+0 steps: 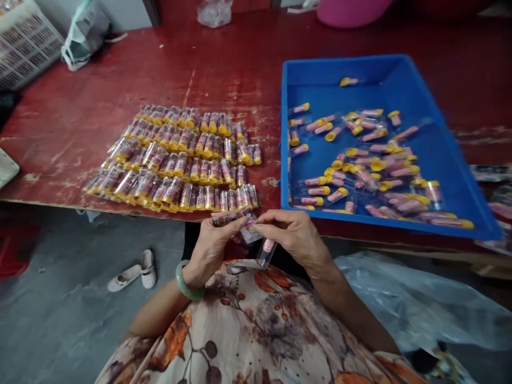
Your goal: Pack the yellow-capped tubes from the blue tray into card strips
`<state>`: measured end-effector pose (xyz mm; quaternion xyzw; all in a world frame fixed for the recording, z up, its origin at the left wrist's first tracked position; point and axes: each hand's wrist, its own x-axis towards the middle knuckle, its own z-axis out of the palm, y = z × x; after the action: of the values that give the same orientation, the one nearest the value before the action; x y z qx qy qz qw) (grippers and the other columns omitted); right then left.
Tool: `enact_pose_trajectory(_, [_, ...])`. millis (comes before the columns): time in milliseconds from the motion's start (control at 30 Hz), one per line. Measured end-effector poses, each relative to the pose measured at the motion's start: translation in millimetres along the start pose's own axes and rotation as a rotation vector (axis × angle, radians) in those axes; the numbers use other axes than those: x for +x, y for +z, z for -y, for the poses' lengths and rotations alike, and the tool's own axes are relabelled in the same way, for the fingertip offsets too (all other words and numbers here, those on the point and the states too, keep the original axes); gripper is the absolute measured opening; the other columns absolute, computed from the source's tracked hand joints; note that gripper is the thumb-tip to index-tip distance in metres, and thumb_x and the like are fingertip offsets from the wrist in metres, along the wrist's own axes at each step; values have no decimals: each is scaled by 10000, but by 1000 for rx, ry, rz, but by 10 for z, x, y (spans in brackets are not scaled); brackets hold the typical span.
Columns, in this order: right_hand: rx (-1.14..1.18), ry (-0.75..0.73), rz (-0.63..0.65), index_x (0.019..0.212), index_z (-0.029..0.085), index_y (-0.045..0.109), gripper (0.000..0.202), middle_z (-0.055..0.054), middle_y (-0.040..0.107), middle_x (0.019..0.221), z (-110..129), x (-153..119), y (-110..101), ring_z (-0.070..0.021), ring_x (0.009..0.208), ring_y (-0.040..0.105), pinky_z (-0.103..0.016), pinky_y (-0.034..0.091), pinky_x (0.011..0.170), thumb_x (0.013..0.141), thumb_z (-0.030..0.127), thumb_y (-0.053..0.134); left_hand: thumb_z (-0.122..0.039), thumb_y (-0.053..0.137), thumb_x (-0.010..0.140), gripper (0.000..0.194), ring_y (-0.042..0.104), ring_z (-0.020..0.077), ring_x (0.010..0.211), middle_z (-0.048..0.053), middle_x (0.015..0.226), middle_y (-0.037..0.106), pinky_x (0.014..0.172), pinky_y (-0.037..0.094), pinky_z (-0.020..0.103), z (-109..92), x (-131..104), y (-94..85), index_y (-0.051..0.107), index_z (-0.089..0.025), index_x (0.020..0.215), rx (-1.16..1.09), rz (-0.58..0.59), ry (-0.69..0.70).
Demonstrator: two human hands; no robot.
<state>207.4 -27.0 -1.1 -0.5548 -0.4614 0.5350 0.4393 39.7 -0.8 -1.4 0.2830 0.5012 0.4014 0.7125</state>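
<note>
Blue plastic tray [320, 72], beyond and to the right of the right grip [295, 234], holds loose tubes [404, 172], yellow-ended with pink inside, scattered at the far side, thickest at the near side; these look like the part left. Beyond the left grip [212, 244] and off to its left, packed rows of labelled tubes [180, 162] sit on the red worktop [160, 69]; judging by the tidy ranks and printing, that part looks done. Rough call: well along, tray far from used up, no count made. Piece in hand: clear tube [265, 253], pink showing, tilted under the right grip's fingers, between both grips. Right grip is closed on it, thumb and forefinger also pinching a printed slip [250, 232]. Left grip is closed too, thumb pressing a darker printed strip [221, 216] just beside that slip. Fingers overlap and it's blurry, so can't tell whether slip touches tube.
</note>
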Motion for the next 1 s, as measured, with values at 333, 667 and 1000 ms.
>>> enact_pose_trajectory(333, [-17,-431,-95,960,231,716,94,-22,648,981,-215,-347,-278,-68,491,582,-232,502,452,868,235,694,-332,921,592,372,616,94,633,11,785,689,561,510,201,52,14,-70,731,-133,842,-143,-96,10])
enact_pose_trajectory(667, [-457,-840,-393,1038,209,681,186,-48,685,933,-194,-377,-33,-177,819,675,-308,573,697,857,220,723,-371,912,613,405,605,89,605,7,804,692,535,522,195,18,-91,-33,707,-147,882,-238,-52,-120])
enact_pose_trajectory(1000, [-927,-1055,-556,1139,175,604,346,-42,714,923,-380,-458,160,-151,826,703,-238,539,750,837,229,765,-290,889,666,333,658,110,694,10,859,714,568,575,192,32,-133,-49,706,-154,908,-317,-70,-105])
